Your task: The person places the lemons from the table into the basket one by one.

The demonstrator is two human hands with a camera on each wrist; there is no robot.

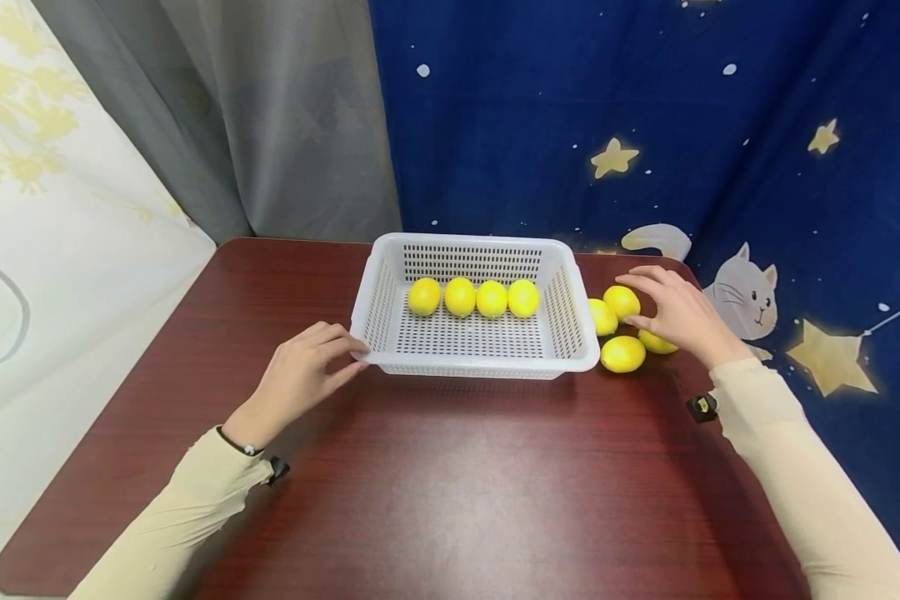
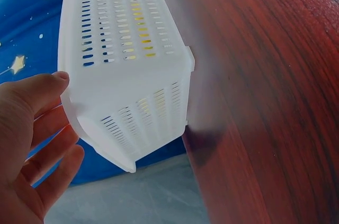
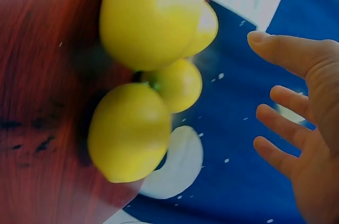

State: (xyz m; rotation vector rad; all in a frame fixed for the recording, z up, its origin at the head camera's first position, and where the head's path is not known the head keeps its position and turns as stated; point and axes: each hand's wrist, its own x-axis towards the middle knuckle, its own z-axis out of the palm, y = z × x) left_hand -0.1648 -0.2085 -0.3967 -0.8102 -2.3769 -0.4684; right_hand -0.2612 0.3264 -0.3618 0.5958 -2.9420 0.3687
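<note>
A white perforated plastic basket (image 1: 480, 363) stands on the table with several lemons (image 1: 460, 297) in a row inside. My left hand (image 1: 300, 371) holds the rim at the basket's near left corner. In the left wrist view the thumb (image 2: 61, 75) lies on one side of the rim and the other fingers on the far side. To the right of the basket, several more lemons (image 1: 622, 354) sit in a cluster. Over them hovers my right hand (image 1: 678, 312), fingers spread and holding nothing. The right wrist view shows a gap between that hand (image 3: 312, 123) and the lemons (image 3: 130, 134).
The dark red wooden table (image 1: 450, 483) has a rounded far left corner. Behind it hang a grey curtain (image 1: 307, 125) and a blue curtain (image 1: 510, 125) with stars and a cat. A white patterned cloth (image 1: 67, 250) is at the left.
</note>
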